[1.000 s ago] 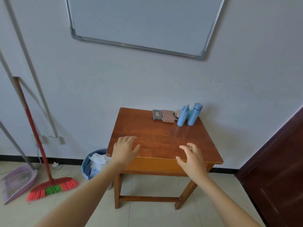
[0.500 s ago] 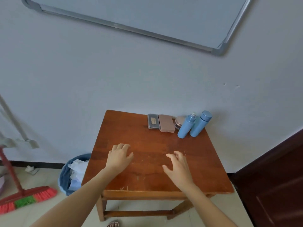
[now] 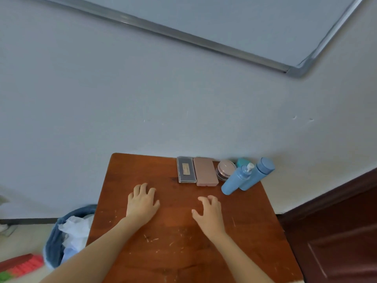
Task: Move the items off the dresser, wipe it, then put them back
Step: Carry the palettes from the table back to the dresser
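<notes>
Items [image 3: 204,172] grouped at surface [image 3: 183,252] far-right corner, none lifted | left grip [image 3: 141,205] and right grip [image 3: 210,215] spread, nothing held | risk: upright blue bottles [image 3: 234,178] could be toppled if brushed during the reach

The lone head camera is looking forward and down, hovering close over the dresser [image 3: 173,231], facing the wall [image 3: 122,99] and whiteboard [image 3: 244,21].

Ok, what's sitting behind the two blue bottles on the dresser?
A teal object peeks out behind the pump bottle and the capped bottle. Only its top shows; the bottles cover the rest, so what it is cannot be told.
</notes>
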The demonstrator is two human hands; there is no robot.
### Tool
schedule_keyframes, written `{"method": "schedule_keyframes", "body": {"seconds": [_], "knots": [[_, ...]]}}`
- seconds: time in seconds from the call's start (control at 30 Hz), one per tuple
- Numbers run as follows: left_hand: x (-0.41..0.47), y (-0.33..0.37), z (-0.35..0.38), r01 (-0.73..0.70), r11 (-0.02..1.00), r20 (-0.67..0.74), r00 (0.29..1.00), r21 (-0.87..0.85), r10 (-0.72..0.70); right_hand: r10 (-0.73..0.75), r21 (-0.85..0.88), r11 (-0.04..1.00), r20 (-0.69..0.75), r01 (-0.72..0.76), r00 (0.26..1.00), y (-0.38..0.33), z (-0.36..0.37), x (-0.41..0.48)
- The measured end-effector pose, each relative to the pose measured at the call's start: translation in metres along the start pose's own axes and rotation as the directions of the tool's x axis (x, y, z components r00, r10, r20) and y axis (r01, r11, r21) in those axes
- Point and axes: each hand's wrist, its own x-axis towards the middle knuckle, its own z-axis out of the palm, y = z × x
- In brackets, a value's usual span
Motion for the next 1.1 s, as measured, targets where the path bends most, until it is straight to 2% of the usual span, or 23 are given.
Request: {"method": "schedule_keyframes", "body": {"seconds": [0.13,0.23,0.37,0.5,0.8,0.97,1.1], "knots": [[0.008,0.001,-0.001,0.021,0.997,0.003,1.000,0.070,-0.021,0.080,0.063,0.995,-0.086,-0.075,0.993,-0.004,-0.006,0.044],[0.008,-0.001,0.003,0.032,0.996,0.013,0.999,0.084,-0.033,0.137,0.006,0.991,-0.128,-0.137,0.982,-0.007,-0.006,0.070],[0.011,0.003,-0.001,0.061,0.995,0.001,0.998,0.080,-0.061,0.229,-0.079,0.969,-0.082,-0.236,0.970,-0.011,0.000,0.095],[0.015,0.004,-0.002,0.081,0.993,-0.020,0.997,0.081,-0.080,0.310,-0.065,0.948,-0.056,-0.313,0.949,-0.006,0.003,0.106],[0.023,0.023,-0.007,0.157,0.972,-0.036,0.988,0.172,-0.153,0.213,-0.024,0.976,-0.081,-0.215,0.974,-0.003,0.007,0.101],[0.035,0.041,-0.005,0.234,0.968,-0.098,0.969,0.087,-0.226,0.099,-0.032,0.994,-0.056,-0.101,0.994,-0.005,0.017,0.076],[0.050,0.059,0.002,0.264,0.964,-0.102,0.960,0.022,-0.260,0.106,-0.002,0.994,-0.080,-0.107,0.991,0.009,0.012,0.063]]}}
